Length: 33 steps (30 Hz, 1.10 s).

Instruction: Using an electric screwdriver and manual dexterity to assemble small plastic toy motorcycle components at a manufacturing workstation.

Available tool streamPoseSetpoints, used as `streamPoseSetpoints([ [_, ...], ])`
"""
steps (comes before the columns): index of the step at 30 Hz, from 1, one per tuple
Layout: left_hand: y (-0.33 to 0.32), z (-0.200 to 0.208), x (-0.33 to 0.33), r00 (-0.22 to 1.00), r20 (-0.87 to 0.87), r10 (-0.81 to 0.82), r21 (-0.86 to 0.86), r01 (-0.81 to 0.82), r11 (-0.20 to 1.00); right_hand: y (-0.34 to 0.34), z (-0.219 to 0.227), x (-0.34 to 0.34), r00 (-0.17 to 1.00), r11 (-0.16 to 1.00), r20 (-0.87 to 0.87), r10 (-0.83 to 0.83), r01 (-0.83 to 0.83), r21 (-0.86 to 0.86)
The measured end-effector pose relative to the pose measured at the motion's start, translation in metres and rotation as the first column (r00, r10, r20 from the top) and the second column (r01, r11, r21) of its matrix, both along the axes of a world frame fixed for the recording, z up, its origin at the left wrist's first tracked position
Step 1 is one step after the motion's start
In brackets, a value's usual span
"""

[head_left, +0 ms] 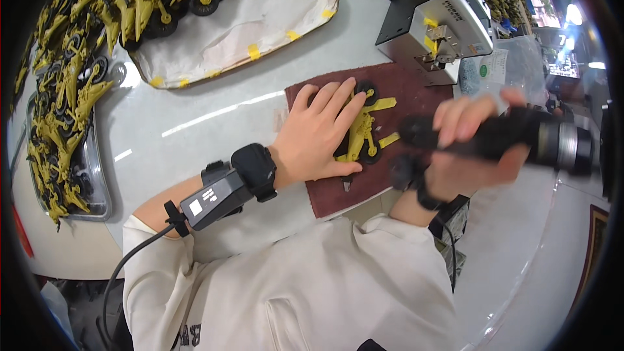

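Observation:
My left hand rests palm down on a yellow plastic frame with black wheels, which lies on a maroon cloth. Its fingers reach over the far end and the thumb lies along the near end, holding the frame against the cloth. Part of the frame is hidden under the palm. My right hand, smeared by motion, is wrapped round a black electric screwdriver with a silver ring. The tool lies roughly level, to the right of the frame. Its front end near the frame is too blurred to make out.
A screw feeder with a metal front stands beyond the cloth. At the far left, a white-lined tray and a clear tray bear several yellow wheeled frames. A plastic bag lies right of the feeder. A cable trails from my left wrist.

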State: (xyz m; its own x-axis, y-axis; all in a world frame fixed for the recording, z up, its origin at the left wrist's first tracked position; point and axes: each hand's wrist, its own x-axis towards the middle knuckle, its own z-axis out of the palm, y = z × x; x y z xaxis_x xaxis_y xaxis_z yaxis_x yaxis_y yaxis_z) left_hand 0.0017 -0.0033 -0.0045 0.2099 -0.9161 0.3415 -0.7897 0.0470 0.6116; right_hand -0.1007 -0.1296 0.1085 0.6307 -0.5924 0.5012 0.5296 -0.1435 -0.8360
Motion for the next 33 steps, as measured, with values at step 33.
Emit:
streamPoseSetpoints([
  [33, -0.002, 0.007, -0.009, 1.0, -0.001, -0.016, -0.087, 0.016, 0.996, -0.051, -0.001, 0.027, 0.912, 0.892, 0.049, -0.407, 0.409, -0.195],
])
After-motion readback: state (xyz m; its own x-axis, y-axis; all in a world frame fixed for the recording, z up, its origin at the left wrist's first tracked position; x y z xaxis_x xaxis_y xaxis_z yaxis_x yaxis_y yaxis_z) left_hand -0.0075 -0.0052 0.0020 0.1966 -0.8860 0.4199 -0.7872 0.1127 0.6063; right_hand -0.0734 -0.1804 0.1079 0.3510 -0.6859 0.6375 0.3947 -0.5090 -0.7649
